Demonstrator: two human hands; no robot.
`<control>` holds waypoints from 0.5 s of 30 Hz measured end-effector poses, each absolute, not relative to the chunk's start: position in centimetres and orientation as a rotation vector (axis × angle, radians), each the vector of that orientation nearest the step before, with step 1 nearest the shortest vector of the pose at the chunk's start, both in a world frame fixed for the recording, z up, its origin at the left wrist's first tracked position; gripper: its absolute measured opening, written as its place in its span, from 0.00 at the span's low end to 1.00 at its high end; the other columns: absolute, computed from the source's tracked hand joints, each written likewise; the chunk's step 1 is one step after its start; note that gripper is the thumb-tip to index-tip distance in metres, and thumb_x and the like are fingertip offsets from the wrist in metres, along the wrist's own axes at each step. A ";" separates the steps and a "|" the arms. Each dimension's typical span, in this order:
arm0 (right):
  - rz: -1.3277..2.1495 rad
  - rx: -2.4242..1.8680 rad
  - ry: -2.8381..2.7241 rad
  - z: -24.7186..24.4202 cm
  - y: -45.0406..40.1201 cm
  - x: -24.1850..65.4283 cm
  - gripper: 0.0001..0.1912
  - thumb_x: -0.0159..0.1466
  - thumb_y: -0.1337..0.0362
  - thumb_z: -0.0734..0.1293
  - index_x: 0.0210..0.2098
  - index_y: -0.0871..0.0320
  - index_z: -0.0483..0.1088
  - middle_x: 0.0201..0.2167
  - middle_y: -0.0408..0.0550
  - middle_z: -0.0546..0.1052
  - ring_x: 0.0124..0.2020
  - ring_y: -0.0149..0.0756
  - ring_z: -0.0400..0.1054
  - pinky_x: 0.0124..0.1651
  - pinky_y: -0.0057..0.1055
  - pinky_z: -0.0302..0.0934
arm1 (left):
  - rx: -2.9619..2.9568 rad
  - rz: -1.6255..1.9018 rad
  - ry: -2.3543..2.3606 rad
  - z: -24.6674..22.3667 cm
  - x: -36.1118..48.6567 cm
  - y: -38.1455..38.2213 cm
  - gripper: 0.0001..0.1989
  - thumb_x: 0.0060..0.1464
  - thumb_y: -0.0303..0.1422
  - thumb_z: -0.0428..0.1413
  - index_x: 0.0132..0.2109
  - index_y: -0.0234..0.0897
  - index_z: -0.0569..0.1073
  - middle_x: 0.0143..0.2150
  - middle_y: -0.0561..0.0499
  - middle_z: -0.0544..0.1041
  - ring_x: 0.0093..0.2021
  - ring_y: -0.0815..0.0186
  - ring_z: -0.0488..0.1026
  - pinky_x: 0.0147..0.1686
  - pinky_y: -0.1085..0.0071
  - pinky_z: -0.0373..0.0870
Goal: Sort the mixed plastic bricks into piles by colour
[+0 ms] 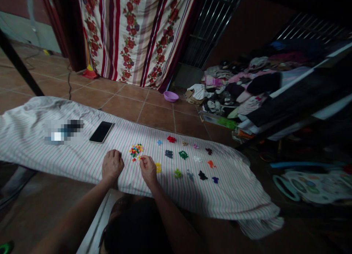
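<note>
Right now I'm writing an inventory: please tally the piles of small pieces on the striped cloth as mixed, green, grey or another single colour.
Mixed-colour pile: 1
Green piles: 2
Grey piles: 2
Other single-colour piles: 10
Total: 15

My feed comes through dim. I see a brown, pale-jointed tile floor — a striped, rose-patterned curtain hangs beyond it, with metal bars and a dark wall to its right. Clothes lie heaped further right — a purple basin sits near the curtain.
</note>
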State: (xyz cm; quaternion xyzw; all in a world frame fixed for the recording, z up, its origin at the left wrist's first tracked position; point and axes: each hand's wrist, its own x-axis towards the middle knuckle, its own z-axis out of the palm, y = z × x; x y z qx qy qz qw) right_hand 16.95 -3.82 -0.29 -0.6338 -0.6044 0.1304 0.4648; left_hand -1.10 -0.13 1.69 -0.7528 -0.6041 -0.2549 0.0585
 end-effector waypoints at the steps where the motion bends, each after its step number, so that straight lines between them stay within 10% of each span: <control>1: 0.328 -1.556 -1.474 -0.2 -3.8 17.0 0.10 0.63 0.61 0.61 0.38 0.55 0.73 0.32 0.47 0.76 0.33 0.35 0.70 0.40 0.32 0.66 | -2.278 -0.775 -1.826 1.7 -1.1 -0.1 0.05 0.52 0.27 0.48 0.35 0.38 0.68 0.36 0.42 0.71 0.41 0.54 0.66 0.44 0.59 0.64; 15: 0.413 -1.609 -1.223 1.7 0.9 27.2 0.12 0.60 0.60 0.59 0.39 0.55 0.70 0.31 0.45 0.78 0.30 0.34 0.73 0.33 0.29 0.67 | -2.256 -0.784 -1.802 1.5 -1.1 -0.1 0.05 0.52 0.28 0.49 0.36 0.38 0.69 0.36 0.43 0.71 0.41 0.55 0.66 0.42 0.59 0.64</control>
